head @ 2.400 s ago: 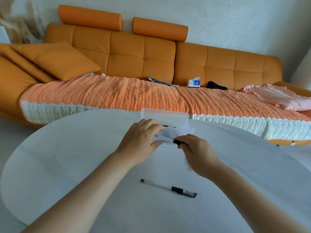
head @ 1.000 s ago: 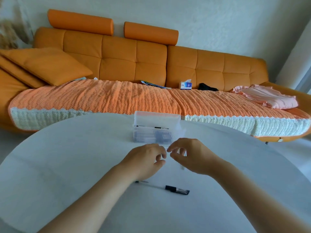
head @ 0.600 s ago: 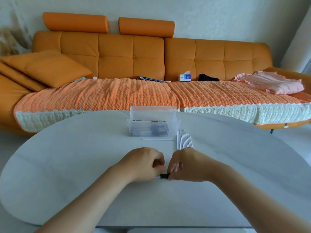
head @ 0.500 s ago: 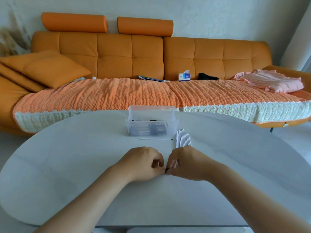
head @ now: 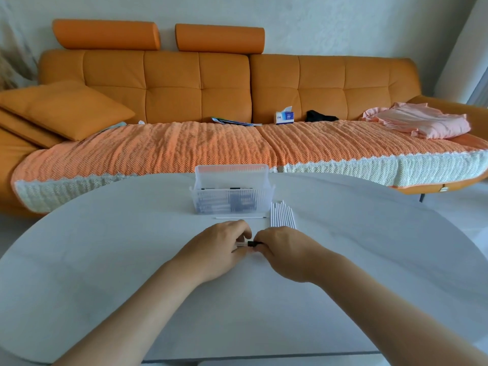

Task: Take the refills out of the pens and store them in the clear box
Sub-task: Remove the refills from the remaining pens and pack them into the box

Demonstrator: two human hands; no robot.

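Both hands meet over the middle of the white table (head: pixel 105 260) and hold one pen (head: pixel 249 244) between them. My left hand (head: pixel 219 249) grips its clear barrel; my right hand (head: pixel 282 249) grips its black end. Most of the pen is hidden by my fingers. Behind my hands stands the clear box (head: pixel 232 190) with pens inside. One thin white refill (head: pixel 240 217) lies crosswise in front of the box. A row of several white refills (head: pixel 282 216) lies to the box's right, just beyond my right hand.
An orange sofa (head: pixel 198 83) with an orange knitted cover runs behind the table. A tissue box (head: pixel 284 117), a magazine, a dark object and pink clothes (head: pixel 422 120) lie on it. The table's curved far edge is right behind the clear box.
Both hands came back from the clear box to the pen lying on the table and took hold of it. Since half a second ago the black end shows between the hands.
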